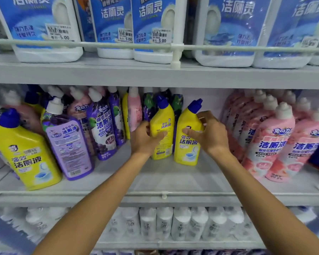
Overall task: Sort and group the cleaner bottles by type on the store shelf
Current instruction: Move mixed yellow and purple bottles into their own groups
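Note:
Two yellow cleaner bottles with blue caps stand side by side at the middle of the middle shelf [173, 179]. My left hand [144, 138] grips the left yellow bottle [162, 115], thumb across its front. My right hand [210, 133] grips the right yellow bottle [188, 151] by its shoulder, thumb on the label. A third yellow bottle [29, 157] leans at the front left. Purple bottles [103, 126] with white caps fill the left side, mixed with a pink one [134, 111]. Pink bottles [273, 137] stand grouped on the right.
The upper shelf holds large white bottles with blue labels [44, 24] behind a rail. White bottles [173, 223] line the lower shelf. A low rail [164, 195] runs along the middle shelf's front edge. Bare shelf shows in front of the two held bottles.

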Demonstrator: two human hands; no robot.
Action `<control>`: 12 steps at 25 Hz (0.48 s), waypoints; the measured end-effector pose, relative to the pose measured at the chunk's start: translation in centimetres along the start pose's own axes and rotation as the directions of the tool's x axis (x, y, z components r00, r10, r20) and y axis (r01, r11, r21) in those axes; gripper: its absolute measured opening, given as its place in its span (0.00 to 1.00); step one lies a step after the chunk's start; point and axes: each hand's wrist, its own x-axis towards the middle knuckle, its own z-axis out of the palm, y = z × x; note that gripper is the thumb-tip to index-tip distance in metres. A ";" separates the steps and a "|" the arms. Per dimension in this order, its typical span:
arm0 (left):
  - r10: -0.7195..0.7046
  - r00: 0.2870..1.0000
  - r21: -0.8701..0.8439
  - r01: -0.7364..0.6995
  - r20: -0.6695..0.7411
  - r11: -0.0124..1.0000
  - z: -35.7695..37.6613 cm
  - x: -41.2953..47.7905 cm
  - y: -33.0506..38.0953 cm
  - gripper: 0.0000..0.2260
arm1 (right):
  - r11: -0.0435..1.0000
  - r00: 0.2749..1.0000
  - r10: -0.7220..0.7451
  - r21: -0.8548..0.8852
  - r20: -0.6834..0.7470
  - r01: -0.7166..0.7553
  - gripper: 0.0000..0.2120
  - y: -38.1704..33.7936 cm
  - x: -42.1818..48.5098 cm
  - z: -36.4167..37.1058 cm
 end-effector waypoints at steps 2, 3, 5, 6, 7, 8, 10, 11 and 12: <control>0.046 0.981 0.001 -0.046 -0.190 0.999 -1.8 0.7 0.2 0.18 | 1.000 1.000 0.007 0.004 -0.013 -0.007 0.30 0.1 -0.1 0.1; 0.087 0.948 0.041 -0.078 -0.306 0.996 -2.8 1.5 0.3 0.18 | 1.000 1.000 0.010 0.008 -0.018 -0.009 0.30 0.2 -0.1 0.1; 0.142 0.916 0.123 -0.103 -0.374 0.987 -3.9 3.7 1.0 0.19 | 1.000 1.000 0.013 0.010 -0.016 -0.013 0.30 0.3 -0.2 0.2; 0.125 0.936 0.148 -0.079 -0.330 0.986 -3.9 4.8 1.5 0.21 | 1.000 1.000 0.014 0.011 -0.009 -0.014 0.30 0.3 -0.1 0.2; 0.081 0.955 0.159 -0.036 -0.284 0.987 -3.7 5.7 1.9 0.23 | 1.000 1.000 0.013 0.013 -0.002 -0.013 0.30 0.3 -0.1 0.2; 0.039 0.965 0.165 0.004 -0.260 0.986 -3.5 6.3 2.0 0.24 | 1.000 1.000 0.010 0.018 0.004 -0.010 0.30 0.3 0.0 0.2; 0.022 0.966 0.181 0.025 -0.257 0.983 -3.3 6.7 1.7 0.22 | 1.000 1.000 0.007 0.026 0.001 -0.007 0.31 0.4 0.1 0.3; 0.045 0.967 0.186 0.002 -0.251 0.983 -3.6 6.6 1.3 0.20 | 1.000 1.000 0.006 0.023 -0.004 -0.006 0.31 0.6 0.1 0.4; 0.075 0.969 0.184 -0.031 -0.237 0.982 -4.1 6.4 1.0 0.18 | 1.000 1.000 0.005 0.015 -0.011 -0.004 0.31 0.7 0.1 0.4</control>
